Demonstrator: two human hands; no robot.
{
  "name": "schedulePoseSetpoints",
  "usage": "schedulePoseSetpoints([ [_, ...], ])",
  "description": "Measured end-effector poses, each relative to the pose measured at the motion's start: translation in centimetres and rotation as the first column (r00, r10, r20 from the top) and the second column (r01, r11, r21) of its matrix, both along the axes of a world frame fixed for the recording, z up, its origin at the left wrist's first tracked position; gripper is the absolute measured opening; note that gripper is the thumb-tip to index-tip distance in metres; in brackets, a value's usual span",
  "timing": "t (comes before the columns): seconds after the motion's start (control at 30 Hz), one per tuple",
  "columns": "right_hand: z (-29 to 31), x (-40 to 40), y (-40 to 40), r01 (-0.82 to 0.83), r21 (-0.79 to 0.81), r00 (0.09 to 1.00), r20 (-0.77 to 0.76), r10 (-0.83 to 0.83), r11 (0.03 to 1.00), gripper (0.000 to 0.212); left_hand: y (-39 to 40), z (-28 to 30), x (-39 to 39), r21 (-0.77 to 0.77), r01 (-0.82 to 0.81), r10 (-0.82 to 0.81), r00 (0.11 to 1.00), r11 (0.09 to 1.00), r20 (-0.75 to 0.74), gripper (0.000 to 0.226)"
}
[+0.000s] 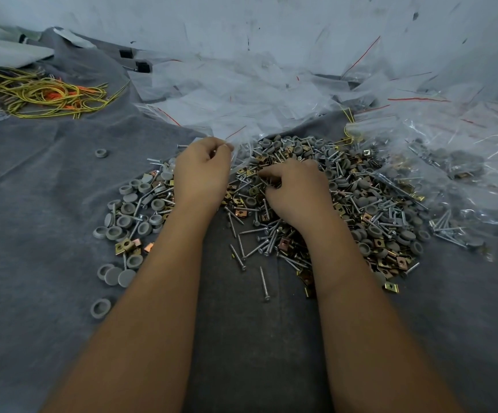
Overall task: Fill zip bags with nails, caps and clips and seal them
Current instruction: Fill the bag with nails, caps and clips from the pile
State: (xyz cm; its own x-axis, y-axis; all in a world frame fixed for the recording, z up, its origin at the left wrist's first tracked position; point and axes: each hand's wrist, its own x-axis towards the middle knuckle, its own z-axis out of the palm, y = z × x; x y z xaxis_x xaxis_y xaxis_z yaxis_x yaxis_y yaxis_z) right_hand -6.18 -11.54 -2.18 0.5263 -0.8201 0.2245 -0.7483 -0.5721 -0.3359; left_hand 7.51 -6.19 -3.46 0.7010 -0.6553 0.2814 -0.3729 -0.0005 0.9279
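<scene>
**Hands in the hardware heap, one bag held open-side**

Where the two bare forearms reach in from the near edge, a grey cloth sheet (48, 204) covers the whole work surface. Nearest on it lie stray silver screw-type nails (264, 283) and a few loose grey round plastic caps (101, 308) to the left.

Just beyond, a broad heap spreads across the middle: more of those nails, grey caps and small brass-coloured square metal clips (389, 286) all mixed together. Both hands sit on this heap. The right hand (295, 189) rests knuckles-up with fingers curled down into the pile, pinching at small pieces; exactly what it holds cannot be made out. The left hand (203, 171), a little farther and to the left, has fingers and thumb closed in a narrow pinch on the edge of a clear plastic zip bag (238, 153), which lies against the far side of the heap. What that bag holds cannot be told.

To the right, clear zip bags already filled (456, 165) lie in a pile, with nails, grey caps and clips showing through the plastic.

Farther back, a loose drift of empty clear zip bags with red seal lines (241, 96) stretches across the cloth. At far left lies a tangle of yellow and orange cords (48, 96). Behind everything stands a scuffed white wall (271, 25).
</scene>
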Motion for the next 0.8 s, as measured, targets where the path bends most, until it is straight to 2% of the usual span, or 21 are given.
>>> schedulePoseSetpoints([
  [0.13,0.3,0.0,0.2,0.031,-0.026,0.999,0.019,-0.03,0.999,0.027,-0.1,-0.1,0.0,0.013,0.011,-0.011,1.0,1.0,0.011,0.02],
  [0.23,0.4,0.1,0.4,0.041,0.014,0.998,0.045,-0.041,0.999,0.022,-0.1,-0.1,0.1,0.008,0.012,-0.012,1.0,1.0,0.021,0.019],
  [0.37,0.6,0.0,0.5,0.055,0.042,0.983,0.171,-0.062,0.998,0.006,-0.2,-0.1,0.2,0.01,0.012,-0.013,0.999,1.0,0.052,0.021],
  [0.5,0.5,0.0,0.7,0.053,0.056,0.956,0.287,-0.067,0.997,0.004,-0.1,-0.1,0.1,0.012,0.022,-0.023,0.998,1.0,0.06,0.023],
  [0.57,0.6,0.2,0.6,0.056,-0.006,0.937,0.345,-0.051,0.998,0.005,-0.1,0.0,0.1,0.021,0.021,-0.022,0.997,1.0,0.068,0.024],
  [0.63,0.7,0.3,0.5,0.048,-0.02,0.905,0.424,-0.035,0.999,0.008,-0.1,0.0,0.0,0.024,0.015,-0.016,0.997,1.0,0.078,0.024],
  [0.73,0.8,0.5,0.8,-0.022,0.111,0.798,0.6,-0.05,0.994,0.014,-0.1,0.1,-0.1,0.019,0.026,-0.027,0.997,0.999,0.076,0.024],
  [0.8,0.9,0.6,1.0,-0.069,0.135,0.74,0.672,-0.04,0.988,0.02,0.0,0.2,-0.1,0.018,0.036,-0.037,0.997,0.999,0.072,0.028],
])
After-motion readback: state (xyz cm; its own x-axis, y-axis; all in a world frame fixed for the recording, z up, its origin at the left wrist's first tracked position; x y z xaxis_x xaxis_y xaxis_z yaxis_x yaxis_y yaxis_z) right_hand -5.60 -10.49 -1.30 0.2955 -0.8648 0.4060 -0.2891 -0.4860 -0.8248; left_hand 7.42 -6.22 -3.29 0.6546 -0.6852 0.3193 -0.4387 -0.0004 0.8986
